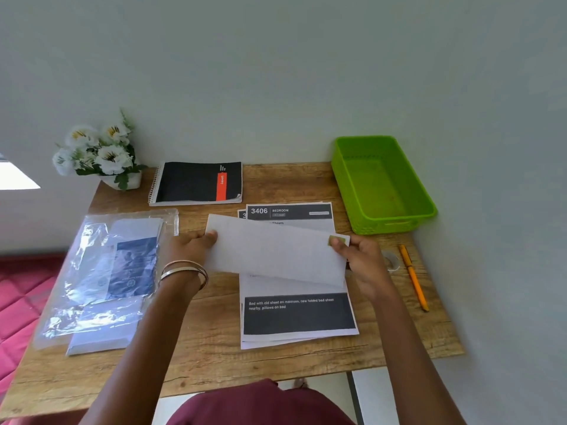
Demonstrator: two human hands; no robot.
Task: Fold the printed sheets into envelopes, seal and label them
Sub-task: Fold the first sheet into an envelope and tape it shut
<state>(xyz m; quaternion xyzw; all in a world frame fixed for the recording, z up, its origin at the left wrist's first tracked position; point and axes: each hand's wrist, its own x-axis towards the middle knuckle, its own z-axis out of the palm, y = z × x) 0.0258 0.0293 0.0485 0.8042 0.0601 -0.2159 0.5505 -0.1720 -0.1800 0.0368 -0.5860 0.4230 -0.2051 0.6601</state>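
I hold a white envelope (274,248) flat above the table, long side across. My left hand (187,251) pinches its left end with the thumb on top. My right hand (360,259) pinches the right end, where a small greenish stamp sits at the corner. Under the envelope lies a stack of printed sheets (299,314) with dark header and footer bands; the top one reads "3406 BEDROOM". A clear plastic packet of envelopes (101,277) lies to the left, with one loose envelope (98,343) sticking out beneath it.
A green plastic basket (425,211) stands at the back right against the wall. An orange pen (412,276) and a roll of clear tape (390,260) lie by the right edge. A black spiral notebook (198,182) and a pot of white flowers (98,154) sit at the back.
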